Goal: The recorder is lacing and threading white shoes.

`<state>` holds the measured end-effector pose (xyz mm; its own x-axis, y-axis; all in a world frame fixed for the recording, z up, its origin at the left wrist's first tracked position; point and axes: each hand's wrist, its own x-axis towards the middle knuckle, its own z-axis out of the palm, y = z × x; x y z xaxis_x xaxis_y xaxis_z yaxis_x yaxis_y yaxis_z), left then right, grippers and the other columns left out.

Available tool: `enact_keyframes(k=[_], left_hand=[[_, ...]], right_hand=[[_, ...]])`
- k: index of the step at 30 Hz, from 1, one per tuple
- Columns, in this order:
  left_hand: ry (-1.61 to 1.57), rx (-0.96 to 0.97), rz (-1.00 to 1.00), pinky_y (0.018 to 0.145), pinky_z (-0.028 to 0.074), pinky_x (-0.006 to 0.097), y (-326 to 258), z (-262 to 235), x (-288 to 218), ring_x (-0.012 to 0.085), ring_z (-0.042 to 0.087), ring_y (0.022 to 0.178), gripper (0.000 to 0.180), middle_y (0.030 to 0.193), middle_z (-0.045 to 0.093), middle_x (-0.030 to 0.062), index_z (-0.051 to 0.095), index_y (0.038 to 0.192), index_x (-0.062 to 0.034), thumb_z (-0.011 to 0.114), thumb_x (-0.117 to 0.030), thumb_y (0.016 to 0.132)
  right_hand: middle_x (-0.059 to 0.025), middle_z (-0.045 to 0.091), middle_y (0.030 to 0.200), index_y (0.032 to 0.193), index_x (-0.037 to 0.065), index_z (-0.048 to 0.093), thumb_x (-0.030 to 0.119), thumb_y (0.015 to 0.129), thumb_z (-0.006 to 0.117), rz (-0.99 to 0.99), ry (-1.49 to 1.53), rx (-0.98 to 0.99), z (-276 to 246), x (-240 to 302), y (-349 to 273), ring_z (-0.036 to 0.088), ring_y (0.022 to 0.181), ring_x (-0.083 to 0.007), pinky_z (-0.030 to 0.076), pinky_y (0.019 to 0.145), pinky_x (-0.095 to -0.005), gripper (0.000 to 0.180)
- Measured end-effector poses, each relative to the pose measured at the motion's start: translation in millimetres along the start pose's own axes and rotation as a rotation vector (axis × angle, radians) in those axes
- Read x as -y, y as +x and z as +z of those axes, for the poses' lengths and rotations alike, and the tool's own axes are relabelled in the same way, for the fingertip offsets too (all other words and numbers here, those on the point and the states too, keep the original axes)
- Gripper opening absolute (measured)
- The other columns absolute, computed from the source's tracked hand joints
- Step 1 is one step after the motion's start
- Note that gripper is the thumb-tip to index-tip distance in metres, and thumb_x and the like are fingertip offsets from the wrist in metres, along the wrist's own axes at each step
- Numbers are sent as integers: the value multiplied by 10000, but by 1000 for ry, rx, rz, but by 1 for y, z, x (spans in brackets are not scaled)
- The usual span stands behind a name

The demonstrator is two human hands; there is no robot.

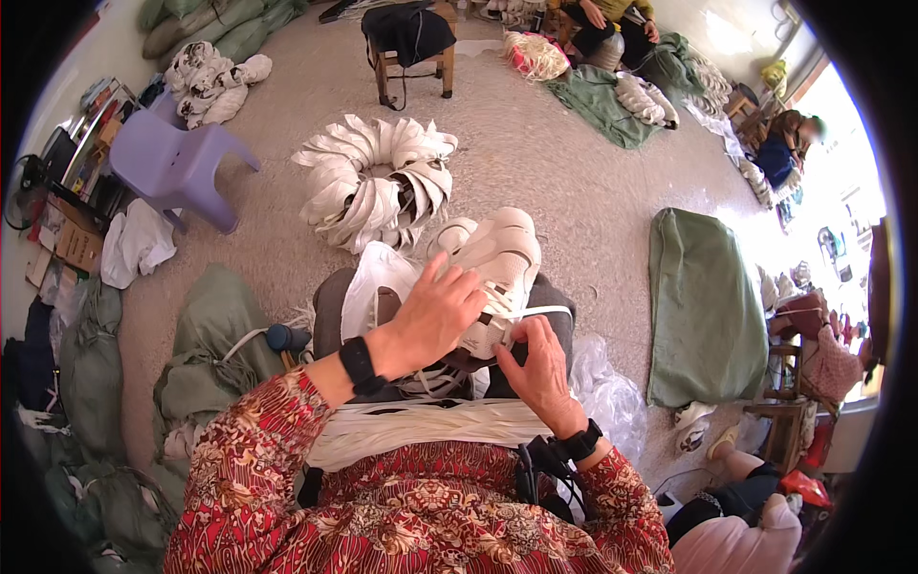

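Note:
A cream shoe upper point(502, 251) lies over my knees, toe pointing away from me. My left hand point(435, 311) is closed on its left side by the eyelets, with the fingertips partly hidden. A flat white shoelace point(547, 310) runs from the eyelets out to the right. My right hand point(542, 373) is at the shoe's right side near the collar, its fingers bent in a pinch at the lace. Across my lap lies a bundle of cream laces point(430, 426). A white piece point(380, 277) rests on my left knee.
A ring of stacked shoe uppers point(330, 187) sits on the floor ahead. Around me are a purple plastic chair point(182, 153), a wooden stool point(411, 57), a green sack point(708, 306) and clear plastic point(612, 387). Other people sit at the far right and lower right.

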<state>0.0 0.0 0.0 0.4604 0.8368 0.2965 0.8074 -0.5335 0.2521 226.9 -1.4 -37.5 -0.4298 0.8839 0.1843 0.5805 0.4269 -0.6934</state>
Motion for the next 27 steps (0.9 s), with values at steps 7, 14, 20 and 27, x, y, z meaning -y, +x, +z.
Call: enact_keyframes(k=[7, 14, 20, 27], left_hand=[[125, -74, 18, 1144, 323, 531, -25, -6, 3, 258, 595, 915, 66, 864, 555, 84, 614, 911, -53, 654, -90, 874], [-63, -121, -34, 1135, 320, 531, -23, -8, -8, 253, 598, 922, 89, 889, 578, 52, 605, 935, -48, 662, -88, 879], [-181, -59, -171, 1110, 322, 531, -20, 0, -4, 269, 608, 964, 110, 932, 599, 65, 600, 977, -61, 657, -83, 886], [-277, -54, -224, 1107, 310, 549, -16, 10, -1, 273, 613, 1008, 155, 988, 615, 66, 588, 1021, -73, 661, -99, 887]], right_hand=[[-150, 555, 948, 930, 40, 536, 115, 806, 752, -101, -8, -14, -4, 3, 2, 566, 887, -380, 460, 770, -454, 260], [-139, 578, 930, 982, 40, 613, 45, 824, 709, -150, 61, -113, -19, 4, 19, 590, 892, -362, 485, 781, -434, 185], [-134, 554, 905, 943, 32, 615, 41, 818, 693, -298, -71, -78, -8, 15, 29, 579, 885, -345, 479, 789, -430, 148], [-137, 528, 862, 884, 39, 581, 39, 784, 685, -381, -165, -33, -15, 5, 29, 571, 840, -340, 466, 764, -441, 144]])
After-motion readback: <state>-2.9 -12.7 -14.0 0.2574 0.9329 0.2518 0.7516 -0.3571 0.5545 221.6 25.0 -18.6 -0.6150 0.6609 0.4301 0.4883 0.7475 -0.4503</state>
